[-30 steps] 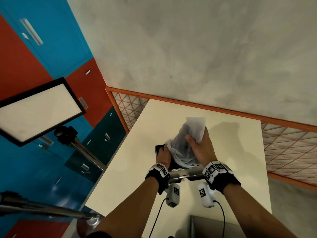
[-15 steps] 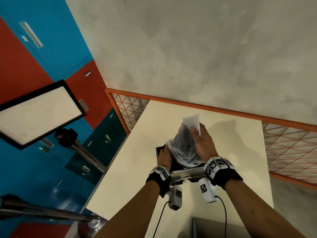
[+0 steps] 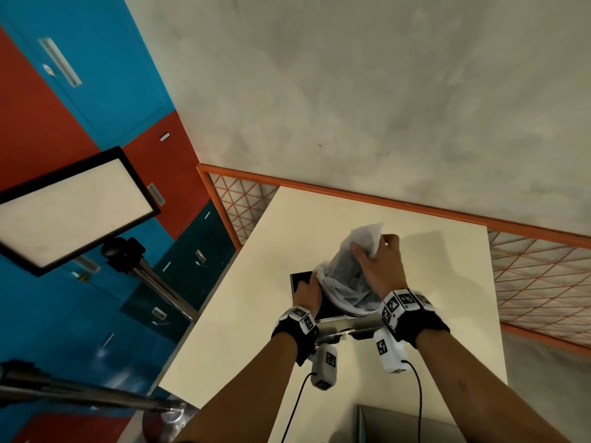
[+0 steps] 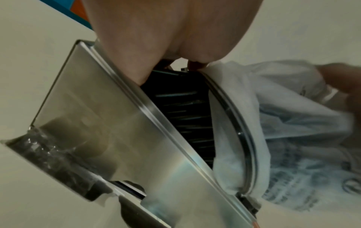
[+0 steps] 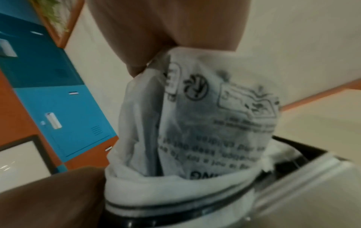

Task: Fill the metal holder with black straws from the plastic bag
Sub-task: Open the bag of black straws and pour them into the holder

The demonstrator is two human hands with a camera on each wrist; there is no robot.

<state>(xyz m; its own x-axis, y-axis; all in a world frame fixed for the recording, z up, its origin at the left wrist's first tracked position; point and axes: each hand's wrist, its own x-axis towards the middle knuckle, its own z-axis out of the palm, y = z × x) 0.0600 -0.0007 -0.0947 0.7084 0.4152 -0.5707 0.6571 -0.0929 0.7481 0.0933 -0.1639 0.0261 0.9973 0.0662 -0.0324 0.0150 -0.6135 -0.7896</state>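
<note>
On the cream table (image 3: 243,314) stands the metal holder (image 3: 332,324), a shiny steel box (image 4: 117,123) with black straws (image 4: 185,115) lying inside. My left hand (image 3: 307,292) grips its left rim, the fingers (image 4: 156,38) curled over the edge. A white printed plastic bag (image 3: 348,266) stands tilted with its mouth down in the holder (image 5: 293,177). My right hand (image 3: 377,266) grips the bag (image 5: 205,115) near its upper closed end. Dark straws show dimly through the bag (image 4: 293,123).
A grey flat object (image 3: 399,423) lies at the table's near edge. An orange mesh fence (image 3: 383,199) runs behind the table. A light panel (image 3: 73,206) on a stand and a tripod pole (image 3: 80,398) stand left, beside blue and red lockers.
My right hand has slid a little up the bag toward its closed end, crumpling it. My left hand has stayed on the holder's rim.
</note>
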